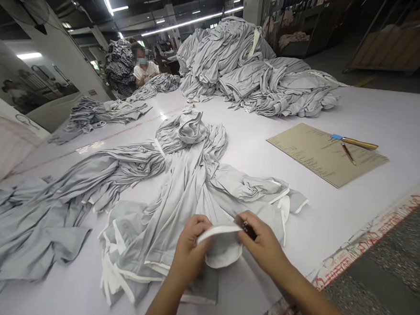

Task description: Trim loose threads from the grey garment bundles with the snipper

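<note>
My left hand (192, 247) is closed on the white-trimmed edge of a grey garment (225, 249), thumb and fingers pinching it. The edge bows into a curved opening between my hands. My right hand (261, 240) is closed around a small dark-handled tool (246, 227), a thin end of it pointing left; its kind is hard to make out. The fingertips of that hand also touch the right end of the white trim. Beneath and beyond my hands lies a bunch of grey garments (182, 189) with white edging, spread on the table.
Grey cloth (28, 226) lies to the left. A large heap of garments (227, 58) stands at the back. On the right, a brown cardboard sheet (304, 149) carries a yellow-handled cutter (360, 143) and a pen (349, 154). A masked person (147, 70) is across the white table (389, 117).
</note>
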`<state>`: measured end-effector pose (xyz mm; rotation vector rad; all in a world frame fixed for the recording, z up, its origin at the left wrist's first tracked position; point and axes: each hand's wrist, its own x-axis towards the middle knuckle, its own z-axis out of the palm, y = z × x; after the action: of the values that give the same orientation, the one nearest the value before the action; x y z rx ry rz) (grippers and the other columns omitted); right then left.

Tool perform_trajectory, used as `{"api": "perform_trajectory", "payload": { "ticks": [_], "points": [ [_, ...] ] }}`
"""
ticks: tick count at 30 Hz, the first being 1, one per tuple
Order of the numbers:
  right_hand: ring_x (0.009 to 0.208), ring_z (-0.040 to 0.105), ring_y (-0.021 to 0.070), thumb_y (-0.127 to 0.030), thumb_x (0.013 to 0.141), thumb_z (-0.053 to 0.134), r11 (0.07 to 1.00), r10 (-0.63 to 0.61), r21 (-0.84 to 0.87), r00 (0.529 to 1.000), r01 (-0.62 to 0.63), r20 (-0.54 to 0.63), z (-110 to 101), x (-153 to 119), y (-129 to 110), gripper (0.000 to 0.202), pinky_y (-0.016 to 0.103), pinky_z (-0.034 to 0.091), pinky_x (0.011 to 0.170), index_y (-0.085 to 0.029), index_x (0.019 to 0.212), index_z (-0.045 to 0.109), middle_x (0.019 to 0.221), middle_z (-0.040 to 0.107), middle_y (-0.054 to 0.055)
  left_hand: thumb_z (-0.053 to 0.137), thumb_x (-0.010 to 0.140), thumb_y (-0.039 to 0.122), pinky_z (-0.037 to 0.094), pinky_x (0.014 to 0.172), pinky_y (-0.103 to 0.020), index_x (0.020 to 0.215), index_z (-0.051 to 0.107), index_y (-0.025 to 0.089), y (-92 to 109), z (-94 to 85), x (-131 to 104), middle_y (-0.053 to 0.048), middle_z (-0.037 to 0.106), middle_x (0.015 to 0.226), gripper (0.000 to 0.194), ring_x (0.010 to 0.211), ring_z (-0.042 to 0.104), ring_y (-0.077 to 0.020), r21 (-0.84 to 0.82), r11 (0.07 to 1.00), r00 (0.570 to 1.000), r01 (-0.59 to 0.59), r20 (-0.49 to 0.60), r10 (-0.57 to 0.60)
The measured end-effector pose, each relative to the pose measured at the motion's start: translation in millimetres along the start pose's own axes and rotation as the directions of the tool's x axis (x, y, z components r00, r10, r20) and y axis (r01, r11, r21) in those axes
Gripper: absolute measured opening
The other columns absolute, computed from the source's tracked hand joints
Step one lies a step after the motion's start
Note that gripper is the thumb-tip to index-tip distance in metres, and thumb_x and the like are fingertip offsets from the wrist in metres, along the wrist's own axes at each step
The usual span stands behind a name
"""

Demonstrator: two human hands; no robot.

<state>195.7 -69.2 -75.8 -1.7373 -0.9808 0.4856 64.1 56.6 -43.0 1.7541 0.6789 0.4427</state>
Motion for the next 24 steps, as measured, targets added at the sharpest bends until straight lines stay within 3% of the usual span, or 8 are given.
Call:
{"api": "perform_trajectory", "payload": {
  "ticks": [3,7,12,24],
  "points": [
    [0.058,0.051,0.0152,-0.037,0.091,0.046,0.996,0.070,-0.053,0.997,-0.072,-0.041,-11,-1,2,0.015,0.025,0.040,0.051,-0.023,0.089,0.049,0.082,0.054,0.000,0.052,0.085,0.043,0.044,0.066,-0.030,0.062,0.064,0.014,6,-4.2,5,-0.001,0.054,0.059,0.038,0.064,0.054,-0.0181,-0.087,0.988,0.987,0.130,0.102,-0.121],
    [0.062,0.055,0.0159,-0.044,0.093,0.047,0.994,0.037,-0.101,0.998,-0.032,0.049,-15,-13,-6,0.022,0.025,0.042,0.054,-0.024,0.084,0.052,0.078,0.053,-0.001,0.052,0.085,0.049,0.045,0.063,-0.029,0.065,0.067,0.013,8,-1.7,5,0.000,0.055,0.051,0.044,0.060,0.055,-0.0182,-0.165,0.961,0.969,0.223,0.145,-0.200],
    [0.066,0.059,0.0167,-0.040,0.093,0.047,0.984,-0.025,-0.173,0.988,0.051,0.152,-6,-18,-13,0.023,0.025,0.044,0.057,-0.023,0.080,0.056,0.079,0.057,0.000,0.059,0.080,0.053,0.045,0.059,-0.027,0.056,0.064,0.014,8,2.8,5,0.000,0.056,0.050,0.045,0.057,0.054,-0.0170,-0.167,0.960,0.971,0.224,0.120,-0.206],
    [0.064,0.060,0.0166,-0.033,0.096,0.044,0.944,-0.125,-0.286,0.980,0.165,0.154,1,-16,-11,0.022,0.024,0.041,0.054,-0.022,0.082,0.056,0.078,0.059,0.001,0.060,0.077,0.059,0.040,0.055,-0.026,0.051,0.059,0.016,1,2.8,6,0.001,0.052,0.049,0.050,0.055,0.051,-0.0165,-0.119,0.965,0.970,0.234,0.087,-0.225]
  ]
}}
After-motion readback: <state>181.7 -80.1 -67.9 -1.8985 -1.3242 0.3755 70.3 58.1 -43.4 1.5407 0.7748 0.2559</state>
